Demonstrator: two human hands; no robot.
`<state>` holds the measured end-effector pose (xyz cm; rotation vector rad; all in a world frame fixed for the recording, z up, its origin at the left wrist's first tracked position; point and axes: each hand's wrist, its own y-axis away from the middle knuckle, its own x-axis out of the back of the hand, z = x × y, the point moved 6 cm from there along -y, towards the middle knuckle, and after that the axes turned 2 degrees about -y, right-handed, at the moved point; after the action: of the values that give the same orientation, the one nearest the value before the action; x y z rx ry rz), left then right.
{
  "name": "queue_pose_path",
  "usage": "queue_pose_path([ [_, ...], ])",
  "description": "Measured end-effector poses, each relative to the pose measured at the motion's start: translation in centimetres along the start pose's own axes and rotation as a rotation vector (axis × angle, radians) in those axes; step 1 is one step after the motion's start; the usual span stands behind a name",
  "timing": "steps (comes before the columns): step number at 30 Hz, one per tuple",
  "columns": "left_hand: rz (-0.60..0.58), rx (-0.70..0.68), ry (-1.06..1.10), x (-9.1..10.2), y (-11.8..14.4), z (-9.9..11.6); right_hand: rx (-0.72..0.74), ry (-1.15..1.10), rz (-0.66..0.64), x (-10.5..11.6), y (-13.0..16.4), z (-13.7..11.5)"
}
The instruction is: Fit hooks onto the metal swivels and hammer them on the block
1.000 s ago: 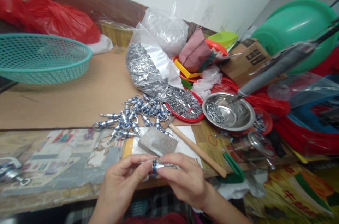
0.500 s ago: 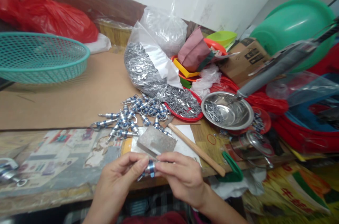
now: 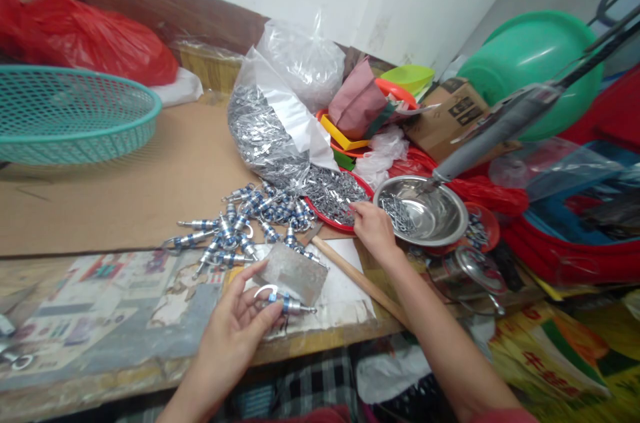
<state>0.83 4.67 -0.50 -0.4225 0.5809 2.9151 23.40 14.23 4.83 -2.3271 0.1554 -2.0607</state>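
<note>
The left hand (image 3: 237, 326) sat at the near edge of the table (image 3: 125, 176), its fingers pinched round a small silver-and-blue swivel fitting (image 3: 283, 303) with a wire loop at one end, held just over a white sheet (image 3: 345, 290). The right hand (image 3: 373, 230) had reached out to the rim of a red tray (image 3: 345, 226) heaped with small metal pieces, fingers curled down onto them; whether it gripped any could not be told. Open brown board lay to the left, between a pile of finished fittings (image 3: 245, 223) and a teal mesh basket (image 3: 70, 113). To the right the room was crowded: a shiny steel bowl (image 3: 425, 213), a wooden handle (image 3: 360, 280), a grey metal block (image 3: 295, 270), and a crinkled clear bag of parts (image 3: 273, 123) against the white wall.
</note>
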Motion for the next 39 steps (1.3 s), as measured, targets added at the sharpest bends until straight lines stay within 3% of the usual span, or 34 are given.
queue_pose_path([
  [3,-0.039,0.009,0.001,-0.3,-0.2,0.0,-0.072,0.130,-0.091,-1.6,-4.0,2.8],
  [6,-0.040,0.003,0.015,-0.3,-0.4,-0.2,-0.070,0.209,-0.170,-3.2,-5.5,3.4],
  [14,-0.003,-0.055,0.092,0.5,-0.9,-0.6,-0.020,0.251,-0.245,-3.7,-5.6,3.8],
  [21,-0.012,-0.030,0.116,0.5,-0.9,-1.0,0.029,0.108,-0.136,-2.1,-5.6,3.4],
  [24,-0.018,-0.035,0.130,0.5,-1.1,-1.2,0.095,-0.033,-0.083,-0.7,-4.0,1.6],
  [27,-0.011,-0.032,0.131,0.6,-1.1,-1.3,0.206,-0.190,-0.110,0.2,-0.5,-1.9],
  [31,-0.021,-0.024,0.130,0.5,-1.0,-1.1,0.563,-0.394,-0.195,1.0,5.2,-7.8],
  [34,-0.032,-0.040,0.123,0.5,-1.0,-0.9,0.774,-0.395,-0.207,1.4,7.5,-10.5],
  [36,-0.036,-0.050,0.117,0.4,-0.9,-0.8,0.795,-0.423,-0.244,1.1,7.6,-11.3],
  [39,-0.036,-0.052,0.114,0.4,-0.9,-0.8,0.683,-0.568,-0.297,-0.2,6.7,-11.7],
])
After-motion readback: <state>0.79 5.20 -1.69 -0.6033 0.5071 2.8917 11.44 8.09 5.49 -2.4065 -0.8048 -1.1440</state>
